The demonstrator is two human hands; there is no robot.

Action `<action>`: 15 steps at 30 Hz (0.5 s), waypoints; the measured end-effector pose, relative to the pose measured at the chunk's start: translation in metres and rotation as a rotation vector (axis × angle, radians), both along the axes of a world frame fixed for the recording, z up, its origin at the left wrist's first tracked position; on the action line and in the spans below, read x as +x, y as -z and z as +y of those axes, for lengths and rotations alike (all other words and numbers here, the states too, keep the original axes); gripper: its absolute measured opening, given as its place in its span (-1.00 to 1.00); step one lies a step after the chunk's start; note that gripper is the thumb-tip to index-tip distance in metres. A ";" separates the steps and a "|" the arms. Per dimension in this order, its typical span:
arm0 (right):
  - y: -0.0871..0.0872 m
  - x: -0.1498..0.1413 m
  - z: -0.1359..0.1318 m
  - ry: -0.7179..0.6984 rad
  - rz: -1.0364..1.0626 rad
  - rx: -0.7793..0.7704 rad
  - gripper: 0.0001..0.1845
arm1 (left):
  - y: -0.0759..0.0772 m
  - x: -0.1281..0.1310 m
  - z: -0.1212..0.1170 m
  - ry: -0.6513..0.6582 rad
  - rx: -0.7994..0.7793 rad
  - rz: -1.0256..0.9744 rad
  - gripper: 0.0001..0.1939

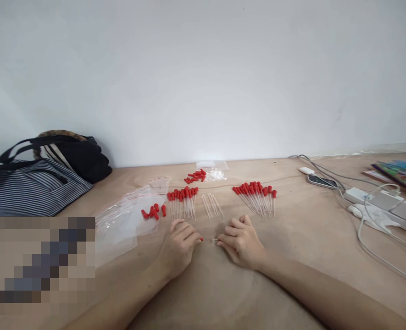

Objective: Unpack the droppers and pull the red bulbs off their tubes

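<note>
My left hand rests on the wooden table, fingers pinched on a small red rubber cap. My right hand lies facing it, pinching the end of a thin clear glass tube. Cap and tube tips are a few centimetres apart. Just beyond my hands lie a row of capped droppers, several bare glass tubes, and a fan of capped droppers. Loose red caps sit left of them, with more red caps farther back.
Clear plastic zip bags lie at left. A striped bag and a black bag sit against the wall. At right are a phone, a power strip with white cables, and a colourful book.
</note>
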State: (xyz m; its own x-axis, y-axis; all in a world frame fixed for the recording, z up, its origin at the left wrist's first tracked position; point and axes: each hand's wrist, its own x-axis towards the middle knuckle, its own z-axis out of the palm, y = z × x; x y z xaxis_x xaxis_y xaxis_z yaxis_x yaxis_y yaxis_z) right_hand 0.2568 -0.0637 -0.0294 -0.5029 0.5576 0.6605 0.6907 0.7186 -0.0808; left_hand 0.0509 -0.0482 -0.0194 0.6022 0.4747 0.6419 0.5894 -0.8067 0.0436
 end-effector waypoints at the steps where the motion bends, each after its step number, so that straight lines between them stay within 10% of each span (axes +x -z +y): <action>1: 0.001 0.001 0.001 0.025 0.032 -0.026 -0.80 | -0.001 -0.003 0.001 -0.012 -0.008 -0.009 -0.72; 15: 0.006 0.000 0.086 0.566 0.492 -0.544 -0.68 | -0.027 -0.116 0.059 -0.476 -0.200 0.002 -0.71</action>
